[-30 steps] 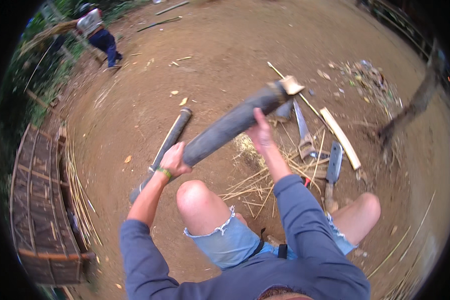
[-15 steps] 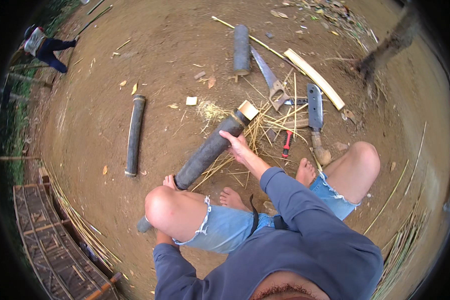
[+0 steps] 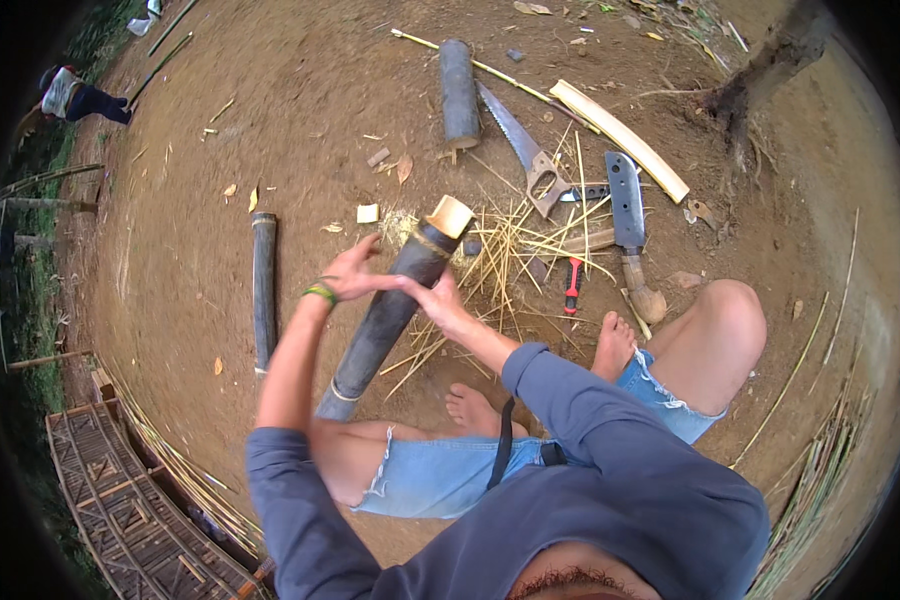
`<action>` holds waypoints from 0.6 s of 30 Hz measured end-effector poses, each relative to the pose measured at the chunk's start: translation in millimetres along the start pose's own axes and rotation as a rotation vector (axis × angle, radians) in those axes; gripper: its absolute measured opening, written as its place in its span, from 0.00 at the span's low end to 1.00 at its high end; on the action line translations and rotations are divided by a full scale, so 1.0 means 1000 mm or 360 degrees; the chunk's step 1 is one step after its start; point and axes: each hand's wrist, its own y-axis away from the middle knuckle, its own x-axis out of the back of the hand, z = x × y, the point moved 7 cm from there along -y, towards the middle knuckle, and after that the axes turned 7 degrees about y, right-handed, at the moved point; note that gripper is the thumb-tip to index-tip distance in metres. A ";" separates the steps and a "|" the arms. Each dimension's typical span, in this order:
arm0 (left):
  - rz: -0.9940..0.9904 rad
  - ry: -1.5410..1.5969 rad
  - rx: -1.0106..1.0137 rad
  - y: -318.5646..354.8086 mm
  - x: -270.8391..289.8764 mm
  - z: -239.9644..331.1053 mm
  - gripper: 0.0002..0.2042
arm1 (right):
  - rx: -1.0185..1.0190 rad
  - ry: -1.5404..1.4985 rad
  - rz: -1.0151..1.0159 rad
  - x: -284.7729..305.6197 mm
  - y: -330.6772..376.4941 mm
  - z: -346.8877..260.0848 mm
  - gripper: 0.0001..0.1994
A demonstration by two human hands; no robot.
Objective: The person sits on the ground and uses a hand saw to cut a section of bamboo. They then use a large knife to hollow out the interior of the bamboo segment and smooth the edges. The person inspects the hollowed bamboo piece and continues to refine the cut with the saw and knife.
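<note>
A thick dark bamboo tube [image 3: 378,328] slants up between my legs, its lower end beside my left thigh. Pale split wood [image 3: 450,214] shows at its cut upper end. My right hand [image 3: 436,303] wraps round the tube's upper half from the right. On the other side, my left hand [image 3: 355,275], with a green band at the wrist, has its fingers spread. Its thumb side meets the tube close to my right thumb. Thin bamboo strips [image 3: 507,250] lie scattered just beyond my right hand, and a small pale wood block [image 3: 367,213] rests past my left hand.
On the dirt ahead are a handsaw [image 3: 530,155], a broad cleaver [image 3: 627,215], a red-and-black-handled tool [image 3: 573,285] and a split bamboo piece [image 3: 620,140]. Other dark tubes lie at left [image 3: 264,290] and far [image 3: 458,95]. A person [image 3: 75,97] stands far left, near a slatted bamboo frame [image 3: 135,500].
My left hand has risen from beside my left leg to the tube's upper part. The tube's top has swung left, and my left knee has dropped. My right hand still grips the tube.
</note>
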 end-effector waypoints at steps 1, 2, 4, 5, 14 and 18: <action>0.0036 0.0125 -0.0013 -0.019 -0.016 0.019 0.55 | 0.0172 0.0027 -0.0004 -0.001 -0.001 -0.010 0.37; 0.0147 0.0126 -0.0037 -0.034 -0.023 0.012 0.53 | 0.0277 0.0224 -0.0191 -0.008 -0.001 -0.013 0.37; 0.0209 0.0258 0.0001 -0.047 -0.038 -0.001 0.50 | -0.0030 0.0532 -0.0593 0.009 -0.011 -0.007 0.33; 0.0137 0.0372 0.0026 -0.050 -0.044 0.010 0.49 | -0.0190 0.0691 -0.0763 0.035 -0.021 -0.004 0.31; 0.0132 0.0265 0.0168 -0.075 -0.100 0.004 0.50 | -0.0033 0.2337 0.0956 0.256 -0.116 -0.069 0.34; 0.0218 0.0062 0.0235 -0.081 -0.149 -0.008 0.50 | -0.0114 0.2525 0.0851 0.264 -0.144 -0.062 0.33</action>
